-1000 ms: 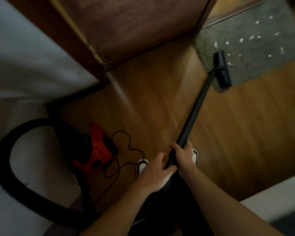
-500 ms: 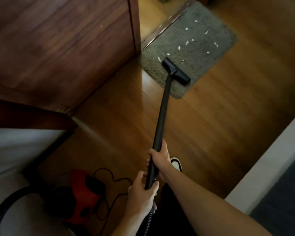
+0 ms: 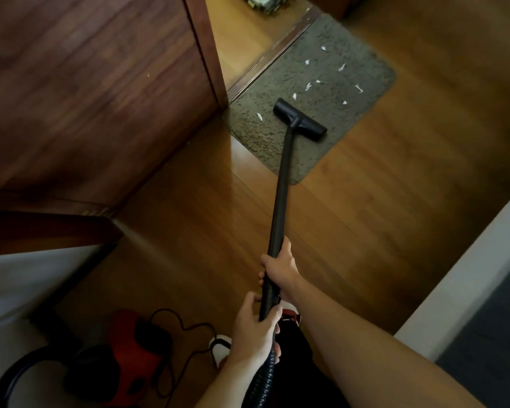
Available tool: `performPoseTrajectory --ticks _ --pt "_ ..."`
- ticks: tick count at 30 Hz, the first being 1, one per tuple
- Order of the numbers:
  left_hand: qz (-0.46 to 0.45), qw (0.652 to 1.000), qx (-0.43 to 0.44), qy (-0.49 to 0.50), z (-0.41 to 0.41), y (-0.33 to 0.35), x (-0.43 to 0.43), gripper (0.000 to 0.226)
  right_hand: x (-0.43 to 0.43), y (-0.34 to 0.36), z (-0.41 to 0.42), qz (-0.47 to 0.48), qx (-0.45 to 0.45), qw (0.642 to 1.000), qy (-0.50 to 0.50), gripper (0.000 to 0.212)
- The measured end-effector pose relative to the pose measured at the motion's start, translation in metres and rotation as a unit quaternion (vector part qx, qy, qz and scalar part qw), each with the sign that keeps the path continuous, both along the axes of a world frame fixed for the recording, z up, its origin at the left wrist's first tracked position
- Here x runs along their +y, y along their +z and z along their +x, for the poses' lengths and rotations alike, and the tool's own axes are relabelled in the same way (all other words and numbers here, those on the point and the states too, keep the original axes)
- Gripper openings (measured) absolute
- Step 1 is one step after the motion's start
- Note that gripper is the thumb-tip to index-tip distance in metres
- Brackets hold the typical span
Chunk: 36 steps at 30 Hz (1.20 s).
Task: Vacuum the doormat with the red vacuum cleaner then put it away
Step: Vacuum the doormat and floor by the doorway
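A grey doormat [image 3: 327, 81] lies on the wooden floor by a doorway, with several white scraps [image 3: 308, 86] scattered on it. The black floor nozzle [image 3: 299, 120] of the vacuum rests on the mat's near part. A long black wand [image 3: 281, 189] runs from the nozzle back to me. My right hand [image 3: 280, 267] grips the wand higher up. My left hand [image 3: 252, 331] grips its lower end, where the ribbed hose starts. The red vacuum cleaner body [image 3: 130, 354] sits on the floor at the lower left.
A dark wooden door [image 3: 95, 92] stands open on the left, close to the mat's corner. A black power cord [image 3: 183, 346] loops on the floor beside the vacuum body. A white wall base [image 3: 465, 278] runs along the right. My shoe [image 3: 218, 347] shows beneath my left hand.
The view has swung right and the mat has come nearer the middle. The nozzle has slid further onto the mat toward the scraps. Both hands keep their grip on the wand.
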<state>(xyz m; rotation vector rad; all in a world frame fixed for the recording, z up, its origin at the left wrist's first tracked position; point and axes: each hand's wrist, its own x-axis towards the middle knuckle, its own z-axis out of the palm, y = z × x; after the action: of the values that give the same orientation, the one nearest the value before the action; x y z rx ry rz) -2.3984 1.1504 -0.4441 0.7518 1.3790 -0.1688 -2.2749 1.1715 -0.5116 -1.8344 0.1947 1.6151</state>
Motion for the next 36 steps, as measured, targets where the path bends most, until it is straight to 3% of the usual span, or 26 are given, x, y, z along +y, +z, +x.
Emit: performPoseTrajectory --ticks 8,19,28,36 --pt "-0.078 0.995 -0.009 0.067 0.011 0.003 0.007 0.019 0.002 0.003 0.004 -0.008 -0.005 1.0 0.024 0.08" --pt "0.02 0.999 0.036 -0.024 -0.053 0.002 -0.035 0.023 -0.036 0.01 -0.067 -0.023 0.008 0.999 0.024 0.085" --pt "0.023 0.998 0.054 -0.023 -0.119 0.013 -0.053 0.019 -0.057 0.008 -0.14 -0.011 0.0 0.999 0.039 0.085" --pt "0.039 0.999 0.023 0.01 -0.126 0.018 -0.046 0.016 -0.042 0.015 -0.146 -0.002 -0.023 0.996 0.084 0.079"
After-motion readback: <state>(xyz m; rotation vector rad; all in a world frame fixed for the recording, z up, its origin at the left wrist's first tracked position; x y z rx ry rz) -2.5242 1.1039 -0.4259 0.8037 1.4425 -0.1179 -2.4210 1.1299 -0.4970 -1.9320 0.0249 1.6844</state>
